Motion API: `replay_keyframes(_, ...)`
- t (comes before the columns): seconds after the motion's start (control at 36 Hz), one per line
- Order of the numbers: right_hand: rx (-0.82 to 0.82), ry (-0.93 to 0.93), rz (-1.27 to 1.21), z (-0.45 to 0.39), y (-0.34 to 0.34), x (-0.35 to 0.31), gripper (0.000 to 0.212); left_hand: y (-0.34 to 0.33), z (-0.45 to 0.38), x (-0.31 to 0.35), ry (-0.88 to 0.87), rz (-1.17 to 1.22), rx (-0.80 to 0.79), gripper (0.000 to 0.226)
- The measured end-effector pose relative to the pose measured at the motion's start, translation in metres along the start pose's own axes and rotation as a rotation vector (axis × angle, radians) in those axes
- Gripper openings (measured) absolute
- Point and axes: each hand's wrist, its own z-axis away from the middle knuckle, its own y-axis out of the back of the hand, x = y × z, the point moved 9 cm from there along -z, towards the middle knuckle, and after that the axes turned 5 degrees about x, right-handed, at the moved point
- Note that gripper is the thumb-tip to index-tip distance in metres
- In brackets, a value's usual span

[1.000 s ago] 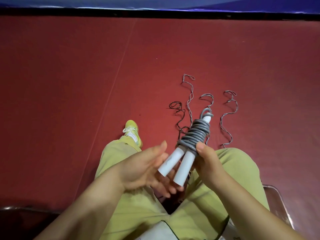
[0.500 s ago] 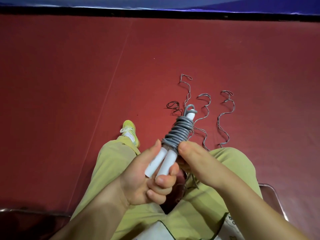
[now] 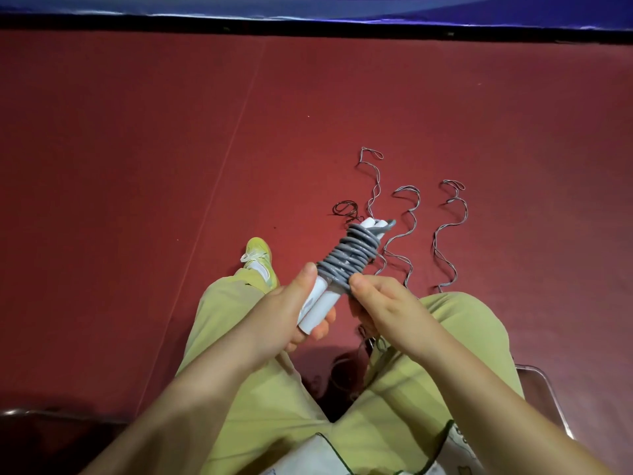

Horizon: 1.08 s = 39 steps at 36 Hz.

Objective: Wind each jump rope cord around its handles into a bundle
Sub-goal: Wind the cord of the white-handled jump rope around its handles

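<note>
1. The two white handles (image 3: 320, 305) look like smooth plastic.
2. The thick grey cord (image 3: 349, 257) wound round them looks smooth and rubbery.
3. The red floor (image 3: 137, 166) looks matt.
4. The green trousers (image 3: 274, 406) are soft cloth.

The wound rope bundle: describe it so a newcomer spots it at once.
Above the green trousers, between both hands, sits the bundle: thick grey cord coiled round two white handles. The ropes on the red floor behind are thin, loose and wavy.

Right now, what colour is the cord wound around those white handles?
Grey, seen in the head view: the cord coils round the handles.
</note>
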Motion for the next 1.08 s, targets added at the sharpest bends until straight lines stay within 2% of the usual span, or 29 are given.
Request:
replay_keyframes(0.08, 0.044, -0.020, 0.010, 0.001, 0.002, 0.003, 0.053, 0.009, -0.006, 0.000, -0.027, -0.185, 0.102, 0.064)
replay_keyframes(0.17, 0.125, -0.028, 0.044, 0.000, 0.006, 0.009, 0.048, 0.018, -0.009, 0.001, -0.075, -0.337, 0.174, 0.069)
replay_keyframes(0.31, 0.176, -0.049, 0.005, -0.003, 0.004, 0.013, 0.048, 0.027, -0.007, 0.011, -0.111, -0.568, 0.320, 0.063)
replay_keyframes(0.36, 0.154, -0.063, -0.010, -0.004, 0.002, 0.013, 0.049, 0.029, -0.007, 0.012, -0.128, -0.611, 0.351, 0.063)
replay_keyframes(0.44, 0.120, -0.110, -0.030, -0.002, 0.000, 0.013, 0.052, 0.030, -0.007, 0.012, -0.158, -0.685, 0.379, 0.049)
replay_keyframes(0.56, 0.115, -0.168, 0.015, -0.002, 0.001, 0.015, 0.057, 0.027, -0.008, 0.008, -0.196, -0.668, 0.369, 0.040)
replay_keyframes(0.67, 0.116, -0.159, -0.094, -0.001, -0.002, 0.013, 0.048, 0.028, -0.005, 0.009, -0.170, -0.653, 0.350, 0.039)
replay_keyframes(0.75, 0.089, -0.110, -0.255, 0.002, -0.004, 0.010, 0.035, 0.026, -0.006, 0.010, -0.152, -0.637, 0.289, 0.042)
replay_keyframes(0.83, 0.084, -0.086, -0.386, 0.003, -0.004, 0.010, 0.022, 0.023, -0.008, 0.010, -0.131, -0.658, 0.188, 0.056)
replay_keyframes(0.89, 0.092, -0.079, -0.472, 0.002, -0.003, 0.014, 0.024, 0.012, -0.006, 0.012, -0.084, -0.517, 0.071, 0.072)
replay_keyframes(0.94, 0.079, -0.060, -0.526, 0.002, -0.001, 0.012, 0.036, 0.004, 0.000, 0.008, 0.021, -0.255, -0.017, 0.062)
replay_keyframes(0.97, 0.069, -0.042, -0.549, 0.004, 0.000, 0.009, 0.039, -0.006, 0.004, 0.005, 0.089, -0.089, -0.127, 0.059)
replay_keyframes(1.03, 0.073, -0.034, -0.618, 0.008, 0.001, 0.006, 0.045, -0.034, 0.014, 0.000, 0.168, 0.173, -0.443, 0.078)
replay_keyframes(1.08, 0.044, -0.012, -0.659, 0.011, 0.000, 0.002, 0.055, -0.053, 0.021, -0.006, 0.240, 0.389, -0.652, 0.091)
